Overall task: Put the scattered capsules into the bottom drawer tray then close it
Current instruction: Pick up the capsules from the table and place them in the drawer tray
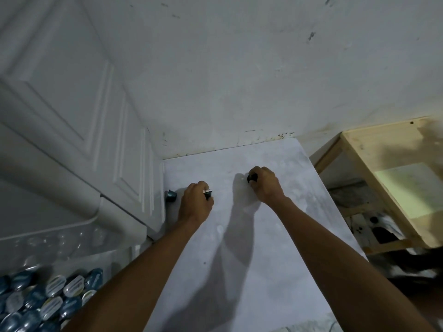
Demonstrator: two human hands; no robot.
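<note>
left hand: fingers curled round a dark capsule, foil rim showing at the fingertips | right hand: closed on a black capsule at its thumb side; both over the white tabletop | loose blue capsule: on the tabletop just left of the left hand, against the white cabinet | drawer tray: lower left, open; heaped blue capsules lie below it

A blue capsule lies on its side on the pale surface, at its left edge against the white panelled front beside it. A dark capsule with a silver foil lid is held above the surface, and another dark capsule is held farther right, mostly hidden. At lower left, the clear drawer tray stands open, heaped with blue capsules with silver lids.
</note>
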